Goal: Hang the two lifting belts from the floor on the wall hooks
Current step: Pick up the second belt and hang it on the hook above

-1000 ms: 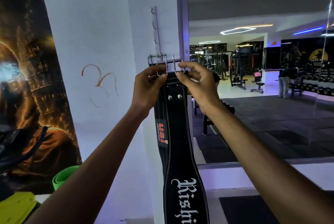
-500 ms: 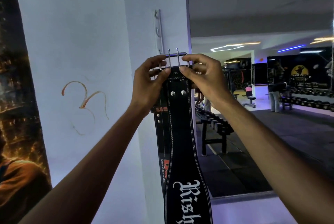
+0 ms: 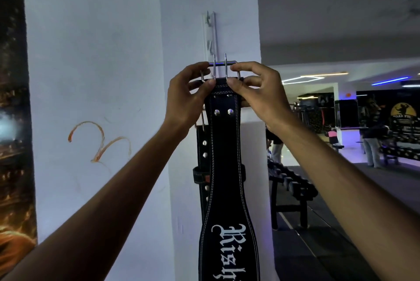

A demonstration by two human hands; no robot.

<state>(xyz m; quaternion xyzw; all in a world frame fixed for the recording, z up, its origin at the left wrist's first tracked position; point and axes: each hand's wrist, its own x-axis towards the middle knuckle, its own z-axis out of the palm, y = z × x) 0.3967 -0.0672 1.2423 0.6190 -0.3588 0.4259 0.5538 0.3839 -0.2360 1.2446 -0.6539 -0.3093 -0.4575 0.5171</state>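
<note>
A black lifting belt (image 3: 225, 167) with white lettering hangs straight down against the white pillar. My left hand (image 3: 186, 96) and my right hand (image 3: 259, 92) pinch its steel buckle (image 3: 222, 69) from both sides, holding it just under the white hook rail (image 3: 210, 35) screwed to the pillar. The buckle's two prongs point up. Behind the held belt a second black belt (image 3: 202, 155) with metal studs hangs lower; its top is hidden by my left hand.
A large poster (image 3: 13, 121) covers the wall at left, beside an orange scribble (image 3: 100, 142). To the right a mirror reflects the gym with a dumbbell rack (image 3: 293, 190) and a standing person (image 3: 370, 142).
Both hands have lifted the belt's buckle higher along the pillar, closer to the hook rail. The second belt behind now shows lower relative to the held one.
</note>
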